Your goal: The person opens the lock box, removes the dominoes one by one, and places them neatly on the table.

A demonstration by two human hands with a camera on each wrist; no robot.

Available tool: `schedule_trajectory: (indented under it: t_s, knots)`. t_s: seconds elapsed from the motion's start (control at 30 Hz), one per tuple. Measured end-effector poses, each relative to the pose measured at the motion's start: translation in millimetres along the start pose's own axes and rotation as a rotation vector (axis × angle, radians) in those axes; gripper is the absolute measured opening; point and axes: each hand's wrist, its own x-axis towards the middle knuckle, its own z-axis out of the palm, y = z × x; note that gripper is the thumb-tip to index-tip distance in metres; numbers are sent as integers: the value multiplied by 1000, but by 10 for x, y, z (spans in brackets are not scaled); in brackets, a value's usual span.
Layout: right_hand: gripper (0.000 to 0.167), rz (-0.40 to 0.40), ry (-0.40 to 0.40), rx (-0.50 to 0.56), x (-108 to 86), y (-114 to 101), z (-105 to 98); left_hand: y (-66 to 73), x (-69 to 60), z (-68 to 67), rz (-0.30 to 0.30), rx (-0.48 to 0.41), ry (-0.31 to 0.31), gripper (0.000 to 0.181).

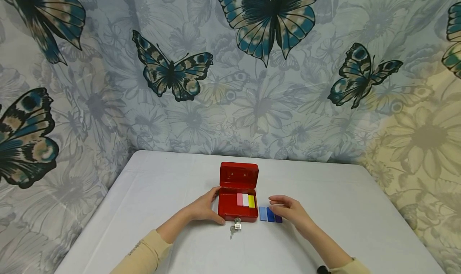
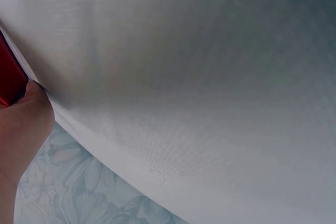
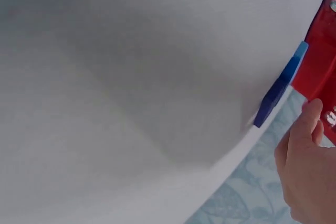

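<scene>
My left hand (image 1: 202, 206), fingers spread, touches the left side of the open red cash box (image 1: 227, 206) on the worktop (image 1: 173, 174); pink, white and yellow blocks (image 1: 245, 200) lie inside; rightward, three blue blocks (image 1: 270, 214) lie near my loosely bent, empty right hand (image 1: 291, 212).

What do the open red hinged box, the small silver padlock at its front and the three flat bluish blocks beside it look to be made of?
Open red hinged box: probably glossy painted metal, judging by highlights on its walls. Small silver padlock: likely polished metal, given its grey shine. Three flat bluish blocks: smooth and evenly coloured, perhaps plastic or painted wood.
</scene>
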Motion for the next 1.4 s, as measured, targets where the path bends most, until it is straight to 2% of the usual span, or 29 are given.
schedule_trajectory:
  t_s: [0.17, 0.43, 0.67, 1.03, 1.27, 1.4]
  knots:
    - [38, -17, 10, 6, 29, -36, 70, 8, -9, -5, 10, -10, 0, 105]
    - [40, -67, -26, 38, 75, -117, 177, 3, -5, -8, 8, -16, -3, 106]
    - [39, -79, -36, 64, 96, -178, 274, 13, -16, -20, 10, -27, -4, 104]
    - [38, -94, -83, 86, 115, -275, 392, 15, -16, -21, 10, -16, -9, 104]
    - [38, -141, -121, 110, 135, -326, 466, 5, -7, -15, 25, -23, -6, 104]
    - [35, -153, -133, 89, 157, -323, 502, -2, -3, -10, 28, -24, -3, 104]
